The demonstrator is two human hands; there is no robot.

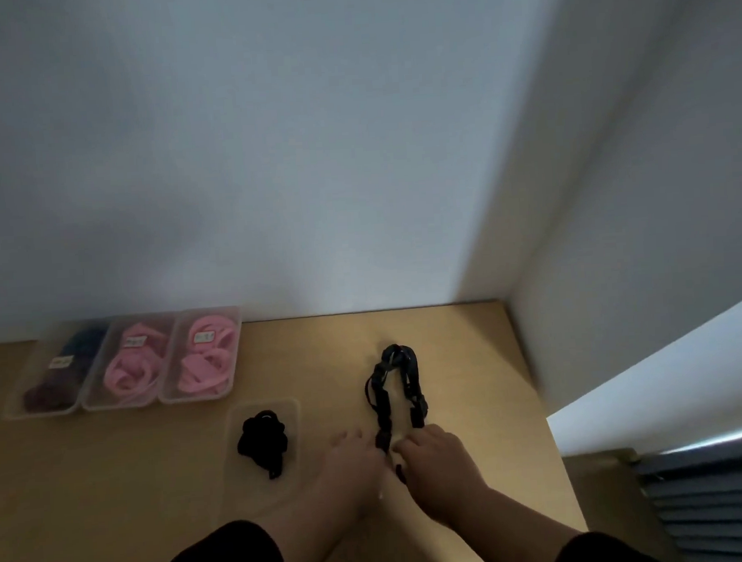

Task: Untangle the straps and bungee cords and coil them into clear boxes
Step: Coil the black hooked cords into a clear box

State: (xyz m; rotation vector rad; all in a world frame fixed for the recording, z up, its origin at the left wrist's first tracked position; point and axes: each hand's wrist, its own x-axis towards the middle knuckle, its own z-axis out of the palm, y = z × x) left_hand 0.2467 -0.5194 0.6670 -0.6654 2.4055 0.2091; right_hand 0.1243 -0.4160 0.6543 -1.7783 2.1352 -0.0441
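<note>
Wooden table [134, 490]: wide bare top with a sharp right edge; the work sits near that edge, so a hard tug could, I judge, flick a loose end off the side
Three filled clear boxes [122, 361]: in a row against the wall, far left, two with pink coils and one with dark ones, well apart from the hands; little risk there
Open clear box [290, 409]: just left of the hands, a black coiled bundle [262, 443] already lying in it; a careless left forearm could nudge it or spring that coil loose
Black strap [395, 388]: a long folded loop with buckles, stretched away from the hands towards the wall; buckles could catch on each other and re-knot if pulled unevenly
Right hand [432, 464]: fingers curled on the strap's near end; how firm the pinch is I cannot tell
Left hand [354, 455]: fingers bent at the same end, touching it; blur hides whether it truly grips, and a weak hold would let the coil unwind
</note>
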